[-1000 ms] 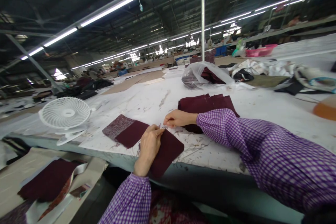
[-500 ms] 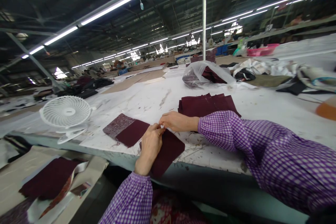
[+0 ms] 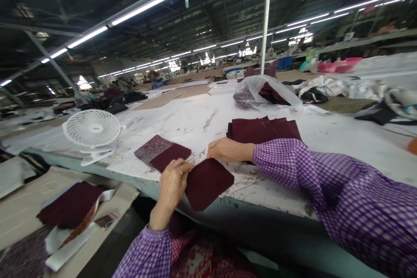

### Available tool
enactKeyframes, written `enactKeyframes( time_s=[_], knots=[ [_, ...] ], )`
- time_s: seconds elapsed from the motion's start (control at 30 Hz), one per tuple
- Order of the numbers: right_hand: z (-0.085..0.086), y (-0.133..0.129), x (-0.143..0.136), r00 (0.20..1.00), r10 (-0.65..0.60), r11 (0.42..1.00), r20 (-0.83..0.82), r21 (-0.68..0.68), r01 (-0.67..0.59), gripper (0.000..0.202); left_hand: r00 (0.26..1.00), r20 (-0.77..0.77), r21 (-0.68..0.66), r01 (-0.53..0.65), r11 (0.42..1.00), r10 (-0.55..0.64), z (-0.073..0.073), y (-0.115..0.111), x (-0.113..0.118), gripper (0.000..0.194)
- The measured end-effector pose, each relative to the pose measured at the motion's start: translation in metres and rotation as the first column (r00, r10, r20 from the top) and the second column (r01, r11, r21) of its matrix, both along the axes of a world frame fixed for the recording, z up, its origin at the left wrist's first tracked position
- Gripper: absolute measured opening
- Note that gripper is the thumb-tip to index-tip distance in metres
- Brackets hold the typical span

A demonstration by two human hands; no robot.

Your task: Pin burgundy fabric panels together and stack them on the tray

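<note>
A dark maroon cloth piece [image 3: 210, 184] lies at the table's front edge, its near corner hanging over. My left hand [image 3: 174, 178] pinches its upper left edge between thumb and fingers. At the top corner, my right hand [image 3: 224, 150] has its fingers pressed together on the edge of the same piece. Left of it rests a two-tone piece [image 3: 172, 156], part speckled and part plain maroon, partly behind my left hand. Behind my right wrist sits a fanned stack of maroon pieces [image 3: 263, 130].
A white fan [image 3: 93, 128] stands at the table's left edge. Behind the stack is a clear plastic bag [image 3: 249, 91] with maroon cloth. Cloth scraps [image 3: 73, 204] lie on a lower surface at left. A pole [image 3: 266, 21] rises behind the bag.
My hands have moved apart, the left one toward the lower left along the cloth's edge. The maroon piece now shows flatter and more fully between them. The view has shifted slightly.
</note>
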State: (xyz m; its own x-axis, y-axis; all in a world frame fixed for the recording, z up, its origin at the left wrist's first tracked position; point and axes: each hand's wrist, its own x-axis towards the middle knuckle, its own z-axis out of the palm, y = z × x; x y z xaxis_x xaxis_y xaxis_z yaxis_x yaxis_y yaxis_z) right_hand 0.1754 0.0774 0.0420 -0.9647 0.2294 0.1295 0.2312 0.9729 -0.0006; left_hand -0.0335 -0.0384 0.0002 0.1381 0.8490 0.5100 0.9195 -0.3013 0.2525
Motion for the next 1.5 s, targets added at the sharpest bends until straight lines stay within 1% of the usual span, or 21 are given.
enactKeyframes(
  time_s=[0.1,0.2,0.3,0.4,0.47,0.57,0.63,0.73,0.77,0.8,0.87,0.97,1.07,1.23,1.4,1.5],
  knots=[
    [0.002,-0.001,0.002,0.999,0.009,1.000,0.039,0.028,-0.010,0.027,1.000,-0.009,0.010,0.014,1.000,-0.014,-0.002,-0.001,-0.002,0.028],
    [0.008,-0.009,0.003,0.995,0.005,0.997,0.104,0.079,-0.013,0.029,1.000,-0.007,0.000,0.012,1.000,-0.012,-0.001,0.000,0.000,0.030],
    [0.016,-0.020,-0.001,0.981,-0.050,0.984,0.188,0.179,0.016,0.039,0.999,-0.030,0.001,0.013,1.000,-0.013,0.000,0.000,0.002,0.030],
    [0.024,-0.028,-0.012,0.958,-0.088,0.966,0.272,0.257,0.016,0.046,0.996,-0.089,0.020,0.011,1.000,-0.009,-0.001,-0.001,0.001,0.030],
    [0.029,-0.029,-0.020,0.944,-0.085,0.964,0.318,0.265,-0.002,0.047,0.995,-0.105,0.035,0.000,0.999,0.003,-0.003,-0.002,-0.002,0.027],
    [0.035,-0.029,-0.028,0.923,-0.074,0.968,0.378,0.249,-0.025,0.050,0.998,-0.061,0.059,-0.003,0.998,0.007,-0.005,-0.006,-0.008,0.024],
    [0.039,-0.029,-0.032,0.909,-0.077,0.971,0.409,0.238,-0.025,0.051,0.999,-0.053,0.079,0.005,0.997,-0.001,-0.005,-0.009,-0.010,0.025],
    [0.044,-0.033,-0.037,0.891,-0.095,0.972,0.445,0.236,-0.014,0.055,0.995,-0.095,0.103,0.026,0.994,-0.016,-0.004,-0.014,-0.013,0.029],
    [0.045,-0.035,-0.038,0.887,-0.097,0.972,0.452,0.236,-0.015,0.056,0.996,-0.086,0.103,0.039,0.994,-0.030,-0.004,-0.015,-0.014,0.029],
    [0.046,-0.037,-0.039,0.884,-0.093,0.972,0.458,0.235,-0.020,0.056,0.997,-0.054,0.101,0.053,0.994,-0.047,-0.005,-0.016,-0.016,0.027],
    [0.048,-0.038,-0.041,0.886,-0.073,0.974,0.458,0.224,-0.036,0.056,0.996,0.064,0.087,0.059,0.994,-0.064,-0.007,-0.018,-0.021,0.020],
    [0.050,-0.038,-0.042,0.887,-0.043,0.978,0.459,0.201,-0.057,0.056,0.976,0.218,0.031,0.018,0.999,-0.024,-0.009,-0.019,-0.028,0.012],
    [0.052,-0.035,-0.043,0.877,-0.043,0.981,0.478,0.187,-0.054,0.058,0.968,0.249,-0.014,0.000,1.000,0.003,-0.006,-0.020,-0.028,0.011],
    [0.057,-0.033,-0.049,0.849,-0.028,0.988,0.528,0.144,-0.056,0.062,0.963,0.268,-0.017,-0.001,1.000,0.006,0.000,-0.022,-0.021,0.017],
    [0.058,-0.033,-0.056,0.841,0.000,0.991,0.541,0.109,-0.071,0.066,0.945,0.328,-0.045,0.021,0.999,-0.005,-0.004,-0.021,-0.026,0.015],
    [0.058,-0.033,-0.060,0.862,0.016,0.992,0.506,0.101,-0.078,0.066,0.901,0.433,-0.068,0.055,0.996,-0.021,-0.008,-0.020,-0.033,0.018]
  ],
)
